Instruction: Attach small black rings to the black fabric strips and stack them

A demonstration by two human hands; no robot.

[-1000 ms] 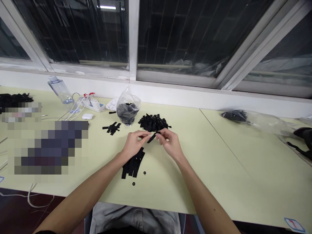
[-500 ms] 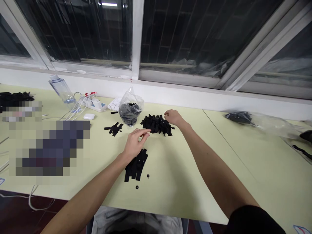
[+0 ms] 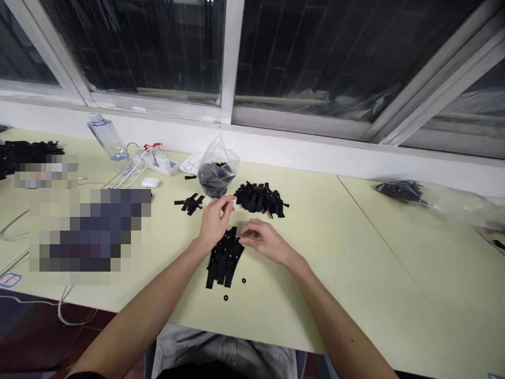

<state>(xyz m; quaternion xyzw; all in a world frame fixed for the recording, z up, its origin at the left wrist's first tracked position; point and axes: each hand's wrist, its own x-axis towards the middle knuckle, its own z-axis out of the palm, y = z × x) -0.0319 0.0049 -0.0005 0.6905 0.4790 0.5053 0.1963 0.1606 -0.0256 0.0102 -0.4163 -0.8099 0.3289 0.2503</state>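
My left hand [image 3: 216, 218] hovers above the upper end of a stack of black fabric strips [image 3: 221, 266], fingers curled and thumb drawn close to them; anything in its pinch is too small to make out. My right hand [image 3: 264, 240] is at the right side of this stack, fingers bent towards the thumb, and I cannot make out what the fingertips hold. Small light marks dot the strips. Beyond my hands lies a loose heap of black strips [image 3: 262, 199]. Two small black rings, one ring [image 3: 243, 280] and another ring [image 3: 226, 298], lie near the stack.
Behind the strips stands a clear plastic bag [image 3: 218, 176] with black pieces inside. A few strips [image 3: 190, 203] lie left of it. Farther left are a water bottle [image 3: 107, 139], a power strip [image 3: 163, 164] with cables and a white case [image 3: 150, 182]. Another bag [image 3: 402, 190] lies right.
My right hand has come from the far heap towards me and left, to the stack's right side. My left hand stays over the stack's upper end. The view has shifted slightly.
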